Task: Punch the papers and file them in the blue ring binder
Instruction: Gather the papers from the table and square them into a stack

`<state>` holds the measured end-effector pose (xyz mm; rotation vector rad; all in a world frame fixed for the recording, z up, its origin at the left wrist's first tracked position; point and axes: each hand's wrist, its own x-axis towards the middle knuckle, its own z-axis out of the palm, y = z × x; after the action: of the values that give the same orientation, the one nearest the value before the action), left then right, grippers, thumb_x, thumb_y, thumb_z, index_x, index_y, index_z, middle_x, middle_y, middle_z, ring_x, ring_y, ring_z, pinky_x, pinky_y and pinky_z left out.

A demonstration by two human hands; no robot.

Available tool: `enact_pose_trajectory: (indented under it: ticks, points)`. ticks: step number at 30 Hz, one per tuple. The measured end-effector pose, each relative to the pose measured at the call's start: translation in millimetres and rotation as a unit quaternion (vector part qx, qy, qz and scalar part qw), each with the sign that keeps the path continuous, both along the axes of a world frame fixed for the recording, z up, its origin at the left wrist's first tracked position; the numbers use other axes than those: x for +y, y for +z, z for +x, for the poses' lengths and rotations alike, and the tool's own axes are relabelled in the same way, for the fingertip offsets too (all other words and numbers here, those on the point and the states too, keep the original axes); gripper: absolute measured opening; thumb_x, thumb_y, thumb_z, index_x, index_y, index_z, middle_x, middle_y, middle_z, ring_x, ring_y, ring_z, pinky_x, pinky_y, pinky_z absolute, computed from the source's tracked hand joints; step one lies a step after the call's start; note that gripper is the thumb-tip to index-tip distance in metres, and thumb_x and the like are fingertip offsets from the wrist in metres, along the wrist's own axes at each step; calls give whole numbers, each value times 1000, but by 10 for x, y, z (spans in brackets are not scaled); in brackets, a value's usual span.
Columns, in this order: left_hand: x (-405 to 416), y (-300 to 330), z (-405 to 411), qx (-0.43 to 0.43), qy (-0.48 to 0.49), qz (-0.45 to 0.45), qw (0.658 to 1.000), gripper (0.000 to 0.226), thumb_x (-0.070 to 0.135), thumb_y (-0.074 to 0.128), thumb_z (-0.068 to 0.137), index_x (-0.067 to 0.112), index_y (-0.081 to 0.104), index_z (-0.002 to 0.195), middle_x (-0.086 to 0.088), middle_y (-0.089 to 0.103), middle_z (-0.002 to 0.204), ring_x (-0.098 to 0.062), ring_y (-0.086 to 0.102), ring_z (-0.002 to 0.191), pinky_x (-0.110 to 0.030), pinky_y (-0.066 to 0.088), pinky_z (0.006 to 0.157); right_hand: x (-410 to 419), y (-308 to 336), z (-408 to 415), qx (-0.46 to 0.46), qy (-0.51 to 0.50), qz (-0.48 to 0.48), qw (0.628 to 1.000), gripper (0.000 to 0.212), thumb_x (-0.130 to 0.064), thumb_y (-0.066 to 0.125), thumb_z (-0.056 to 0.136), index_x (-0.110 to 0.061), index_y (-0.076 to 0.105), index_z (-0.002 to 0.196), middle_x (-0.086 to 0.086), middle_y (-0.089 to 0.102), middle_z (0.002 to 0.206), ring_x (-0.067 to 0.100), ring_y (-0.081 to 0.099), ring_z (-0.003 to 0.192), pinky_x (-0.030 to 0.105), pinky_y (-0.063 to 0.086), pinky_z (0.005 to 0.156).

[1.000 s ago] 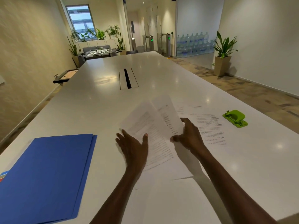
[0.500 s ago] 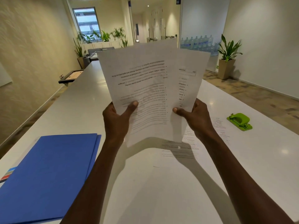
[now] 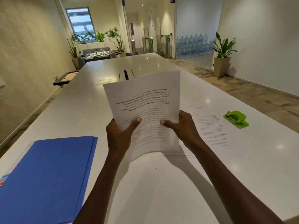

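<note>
papers (image 3: 145,102) upright, pinched between left hand (image 3: 119,135), right hand (image 3: 182,126)

This is an office. A long white table (image 3: 100,101) with a cable slot (image 3: 125,74) fills the room. Beyond it stand access turnstiles (image 3: 151,44) with green lights, stacked water bottles (image 3: 192,44) behind glass, potted plants (image 3: 222,52) and a foosball table (image 3: 98,54) under a window (image 3: 80,21).

binder (image 3: 47,177) lies left, hole punch (image 3: 236,119) right, held papers (image 3: 145,110) between.
</note>
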<state>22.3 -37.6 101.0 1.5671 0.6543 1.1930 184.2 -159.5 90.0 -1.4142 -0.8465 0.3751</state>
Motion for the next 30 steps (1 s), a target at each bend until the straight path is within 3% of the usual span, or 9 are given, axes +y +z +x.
enact_pose_trajectory:
  ticks: [7,11,14,15,17,19,21,24,30]
  points:
    - [24,-281,-8,11,-15,-39,999,23,17,76,81,22,65,100,8,71,92,-4,71,83,-14,55,60,11,-192,-21,13,3,-37,999,43,-10,79,75,-10,65,116,0,72,110,12,71,95,31,59,84]
    - [68,-325,-4,36,5,-17,999,26,19,69,88,14,60,111,3,68,98,-3,67,84,-13,54,61,-7,-294,104,-11,29,-105,994,54,-22,78,76,-20,56,125,-4,68,116,10,66,102,31,56,86]
    - [169,-254,-21,38,40,-4,998,33,23,70,88,10,60,117,1,67,101,-4,64,85,-19,53,67,-82,-364,402,15,-67,-177,982,66,-31,81,72,-19,50,129,4,61,122,19,61,107,33,52,84]
    - [195,-244,-32,40,51,-4,998,33,23,70,88,11,61,116,2,66,99,-5,64,84,-20,52,66,-116,-409,519,-11,-130,-223,966,71,-35,81,71,-16,49,131,8,57,126,25,56,113,37,49,87]
    - [225,-237,-54,47,67,-1,997,32,24,70,88,11,60,116,1,66,98,-8,64,81,-20,51,61,-192,-495,703,-95,-230,-371,895,83,-45,79,70,-9,42,135,19,46,134,36,42,125,44,43,96]
    - [249,-253,-70,53,78,-2,996,36,24,69,88,8,58,119,0,65,102,-9,63,80,-18,50,57,-281,-549,784,-138,-278,-495,811,97,-57,77,67,-2,37,135,25,38,138,41,33,128,47,39,99]
    - [270,-274,-79,58,78,-13,995,39,24,69,88,8,57,122,-2,65,105,-15,64,84,-19,51,57,-353,-601,838,-142,-310,-548,764,109,-66,78,57,1,36,133,30,33,140,44,30,131,49,36,101]
    - [273,-292,-79,62,72,-22,995,41,23,68,89,8,55,124,-2,65,106,-15,64,84,-20,52,57,-449,-666,946,-124,-326,-586,732,125,-82,70,46,1,35,133,37,26,143,50,23,136,52,33,103]
    - [292,-323,-78,69,61,-28,995,40,22,68,89,11,54,125,-2,64,106,-6,64,78,-17,55,51,-600,-632,1127,-105,-278,-614,731,128,-89,65,35,-6,41,129,32,34,138,46,32,129,49,37,98]
